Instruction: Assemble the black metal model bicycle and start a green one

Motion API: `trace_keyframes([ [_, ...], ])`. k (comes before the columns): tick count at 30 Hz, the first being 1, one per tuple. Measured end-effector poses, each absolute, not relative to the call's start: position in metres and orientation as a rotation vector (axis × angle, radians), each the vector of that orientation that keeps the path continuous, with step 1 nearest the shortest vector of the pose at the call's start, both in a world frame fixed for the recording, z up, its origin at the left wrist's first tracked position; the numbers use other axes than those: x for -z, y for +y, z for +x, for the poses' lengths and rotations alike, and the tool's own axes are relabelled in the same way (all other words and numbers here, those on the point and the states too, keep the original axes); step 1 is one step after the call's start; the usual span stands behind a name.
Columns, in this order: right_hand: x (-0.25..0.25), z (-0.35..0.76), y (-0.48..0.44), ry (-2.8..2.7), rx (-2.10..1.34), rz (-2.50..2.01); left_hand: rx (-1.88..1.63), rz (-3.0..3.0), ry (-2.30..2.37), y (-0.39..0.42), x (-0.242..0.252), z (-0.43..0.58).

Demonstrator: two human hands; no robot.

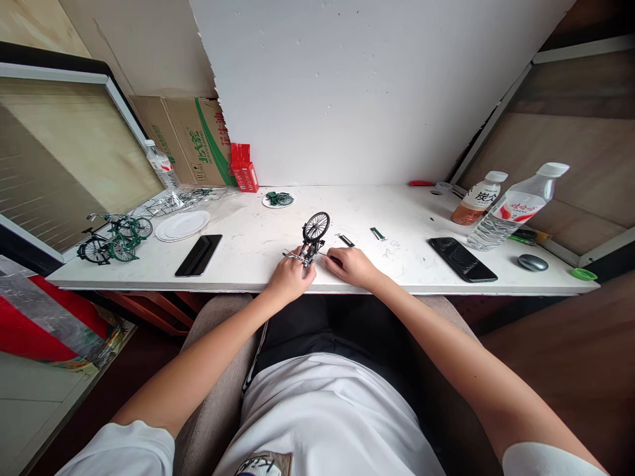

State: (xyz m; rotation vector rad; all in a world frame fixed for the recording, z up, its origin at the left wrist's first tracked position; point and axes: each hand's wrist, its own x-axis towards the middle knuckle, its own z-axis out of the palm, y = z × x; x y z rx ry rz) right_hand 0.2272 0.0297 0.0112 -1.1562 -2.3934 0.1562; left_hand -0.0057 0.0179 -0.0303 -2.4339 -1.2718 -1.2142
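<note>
Near the front edge of the white table, my left hand is closed round the lower part of a black model bicycle. Its spoked wheel points up and away from me, and the handlebar end sticks out by my fingers. My right hand is just to the right, fingers bent and fingertips pinched close to the bicycle's side. A thin light-coloured bit shows at those fingertips, too small to name. Beyond the right hand lie a small black part and a small green part.
Finished model bicycles stand at the left, near white paper plates and a phone. Green parts fill a small dish. On the right are another phone, a water bottle, a drink bottle and a mouse.
</note>
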Motion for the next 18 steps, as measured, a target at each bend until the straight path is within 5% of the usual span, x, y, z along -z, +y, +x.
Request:
trace_keyframes([
  [18,-0.0115,0.2267,0.0285,-2.394,-0.114,-1.164,1.215,-2.45,-1.295,0.0188,0.0335,-0.0064],
])
